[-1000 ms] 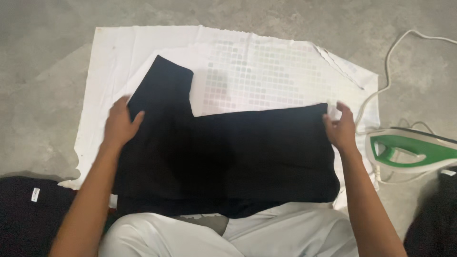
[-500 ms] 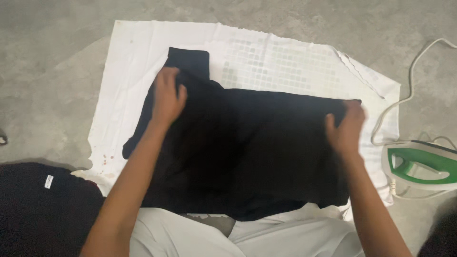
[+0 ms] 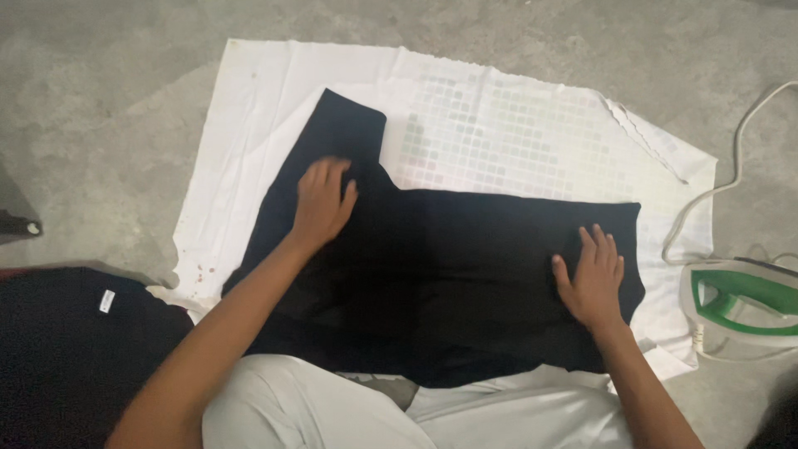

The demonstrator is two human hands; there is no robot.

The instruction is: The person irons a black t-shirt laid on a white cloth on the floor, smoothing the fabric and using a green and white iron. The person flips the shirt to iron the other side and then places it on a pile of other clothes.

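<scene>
A black garment (image 3: 465, 274) lies folded on a white cloth (image 3: 532, 125) spread over the concrete floor. One sleeve of it sticks out toward the far left. My left hand (image 3: 322, 202) rests flat on the garment near the base of that sleeve, fingers spread. My right hand (image 3: 592, 276) lies flat on the garment's right part, close to its right edge, fingers apart. Neither hand holds anything.
A green and white iron (image 3: 740, 304) stands on the floor at the right, its cord (image 3: 731, 175) curling away behind it. Another black garment with a small white tag (image 3: 66, 341) lies at the lower left. My white-trousered knees (image 3: 399, 411) are at the bottom.
Both hands slid over the garment: the left from the sleeve's outer edge inward, the right from the far right corner down onto the cloth. The garment now lies flatter.
</scene>
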